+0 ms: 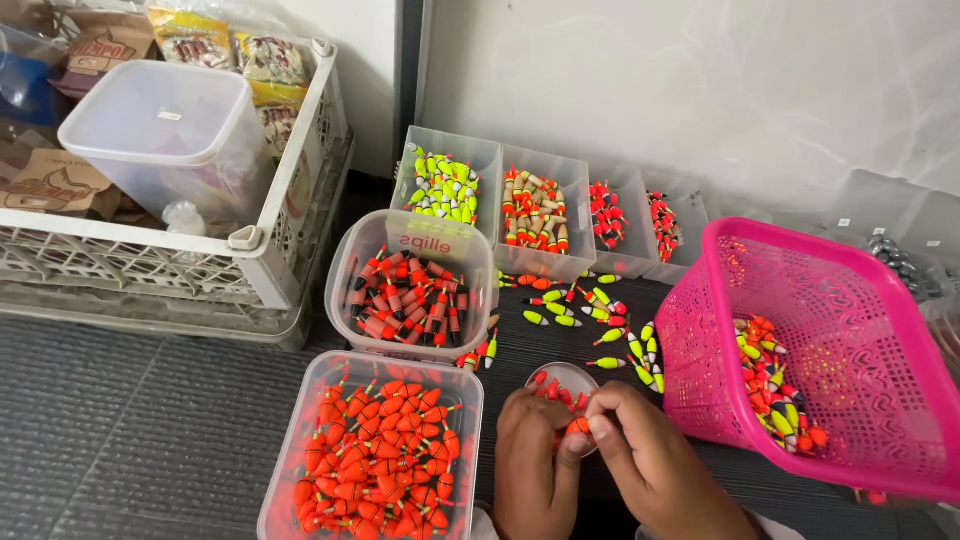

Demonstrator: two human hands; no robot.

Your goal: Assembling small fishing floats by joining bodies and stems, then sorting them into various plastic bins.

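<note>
- White crate (270, 245), far left of the small round dish (566, 378): holds a clear lidded tub (170, 135) & snack packets.
- Left of dish: big clear tub (372, 450) heaped w/ orange floats. Behind that, another tub (412, 285) of red-and-tan floats.
- Behind dish, along the wall: row of clear trays (540, 215) w/ yellow-green, striped & red floats. Loose yellow floats (600, 325) lie on the dark counter (530, 345) just behind the dish.
- Left hand (530, 465), just in front of dish: fingers curled shut, pinching one end of an orange float (578, 426).
- Right hand (650, 465): thumb & forefinger closed on the float's other end. Both hands meet at it, over the dish's near rim.
- Float's long axis looks approx. left-right between the fingertips; which end is the stem I can't tell, mostly covered.
- My take: for fiddly work like this, grip near the body, not the thin stem, & keep it over the dish so drops land there.
- Right of dish: pink mesh basket (850, 370), tilted, mixed orange/yellow floats inside.
</note>
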